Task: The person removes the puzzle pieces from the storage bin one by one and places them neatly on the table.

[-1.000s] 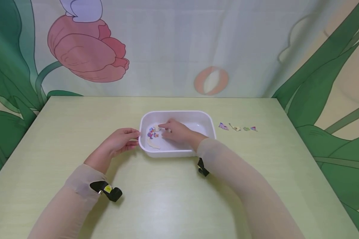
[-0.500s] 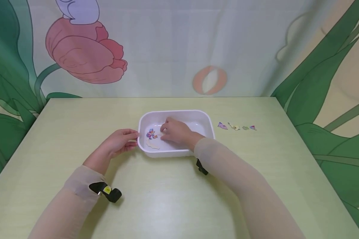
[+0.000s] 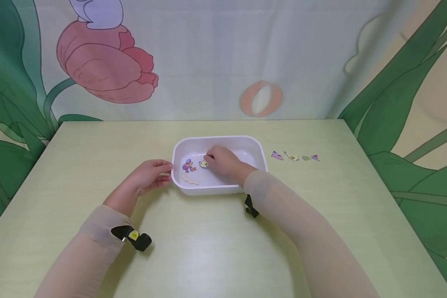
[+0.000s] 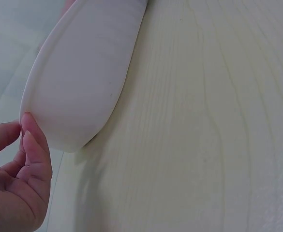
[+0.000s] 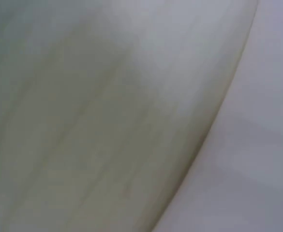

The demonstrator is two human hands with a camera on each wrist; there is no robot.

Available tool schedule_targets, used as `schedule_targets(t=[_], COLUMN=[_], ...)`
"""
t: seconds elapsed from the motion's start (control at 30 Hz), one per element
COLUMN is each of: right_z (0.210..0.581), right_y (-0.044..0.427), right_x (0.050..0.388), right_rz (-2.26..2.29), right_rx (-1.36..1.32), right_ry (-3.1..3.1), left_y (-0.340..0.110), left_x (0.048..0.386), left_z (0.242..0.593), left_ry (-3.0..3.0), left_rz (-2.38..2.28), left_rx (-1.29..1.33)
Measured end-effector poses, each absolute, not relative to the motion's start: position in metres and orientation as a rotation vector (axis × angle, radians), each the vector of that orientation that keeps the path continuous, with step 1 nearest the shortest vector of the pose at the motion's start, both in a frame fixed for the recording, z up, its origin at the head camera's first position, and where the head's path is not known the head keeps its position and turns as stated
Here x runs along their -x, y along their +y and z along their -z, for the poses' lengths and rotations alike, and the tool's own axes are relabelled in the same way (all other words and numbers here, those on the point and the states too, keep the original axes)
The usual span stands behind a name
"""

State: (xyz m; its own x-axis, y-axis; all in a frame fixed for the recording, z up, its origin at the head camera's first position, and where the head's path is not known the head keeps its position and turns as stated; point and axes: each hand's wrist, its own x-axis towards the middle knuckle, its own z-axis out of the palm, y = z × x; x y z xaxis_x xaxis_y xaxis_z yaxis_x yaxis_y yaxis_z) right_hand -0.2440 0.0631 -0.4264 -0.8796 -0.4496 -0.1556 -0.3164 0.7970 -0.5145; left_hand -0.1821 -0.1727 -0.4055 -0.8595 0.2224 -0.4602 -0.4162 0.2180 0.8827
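In the head view a white plastic tray (image 3: 254, 181) stands on the table. My left hand (image 3: 153, 176) pinches its left rim between thumb and fingers; the left wrist view also has this hand (image 4: 22, 171) at the rim of the tray (image 4: 83, 67). My right hand (image 3: 225, 164) reaches inside with curled fingers, pinching a small yellowish printed puzzle piece (image 3: 203, 164) by its edge. Left of it lie several colourful pieces (image 3: 188, 166) and a plain cream curved piece (image 3: 190, 179). Only table and tray wall show in the right wrist view.
Right of the tray, several small pieces lie in a row on the table (image 3: 223, 248): a purple one (image 3: 277, 155), a yellowish one (image 3: 292, 156), a green one (image 3: 306, 158) and a multicoloured one (image 3: 315, 157). A printed curtain (image 3: 201, 62) hangs behind the table.
My right fingers have drawn back slightly to the right inside the tray. The piece at their tips, earlier plain cream, now shows a printed yellowish face. My left hand stays at the rim.
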Motion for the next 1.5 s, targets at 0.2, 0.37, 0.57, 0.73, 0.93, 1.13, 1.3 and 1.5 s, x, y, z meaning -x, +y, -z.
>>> schedule_targets(t=[0.2,0.37,0.57,0.73,0.93,1.13,1.3,1.5], right_z=[0.426,0.427,0.429,0.429,0.426,0.425,0.421,0.414], right_y=[0.068,0.076,0.08,0.078,0.079,0.076,0.076,0.088], right_x=[0.248,0.248,0.247,0.246,0.245,0.244,0.242,0.241], right_rz=[0.724,0.688,0.646,0.572,0.543,0.489,0.485,0.526], right_rx=[0.507,0.581,0.692,0.687,0.642,0.653,0.619,0.626], right_ry=[2.721,2.685,2.659,2.692,2.723,2.742,2.768,2.779], left_y=[-0.172,-0.169,-0.168,-0.168,-0.168,-0.17,-0.17,-0.168], left_x=[0.183,0.184,0.183,0.181,0.18,0.179,0.179,0.18], left_z=[0.406,0.406,0.407,0.408,0.407,0.405,0.404,0.404], left_ry=[2.002,1.993,1.999,1.981,1.979,1.993,1.986,1.99], left_rz=[-1.688,-1.69,-1.683,-1.697,-1.697,-1.683,-1.678,-1.68], left_rx=[0.179,0.162,0.162,0.176,0.18,0.164,0.166,0.156])
